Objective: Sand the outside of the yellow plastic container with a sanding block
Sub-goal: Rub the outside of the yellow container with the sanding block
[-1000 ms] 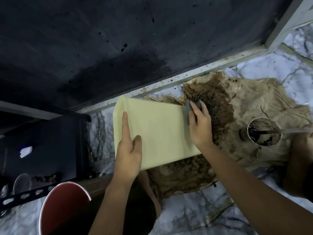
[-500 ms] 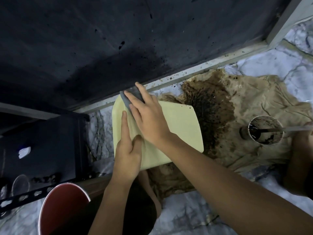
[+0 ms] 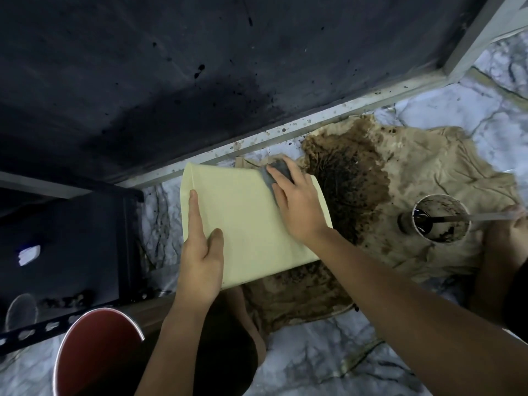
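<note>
At frame centre, the left hand lies flat, steadying the yellow plastic container, while the right hand, grasping the grey sanding block, has swept back from the upper-left corner to the upper-right edge, indicating mid-stroke sanding.

The plastic container is pale yellow, the sanding block grey. The crumpled cloth is tan with dark brown stains; the floor is grey-veined white marble.

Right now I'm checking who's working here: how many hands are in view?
3. The left hand rests flat on the yellow container; the right hand presses the sanding block on it; another person's hand, partly cropped, holds a stirrer at the right edge.
</note>
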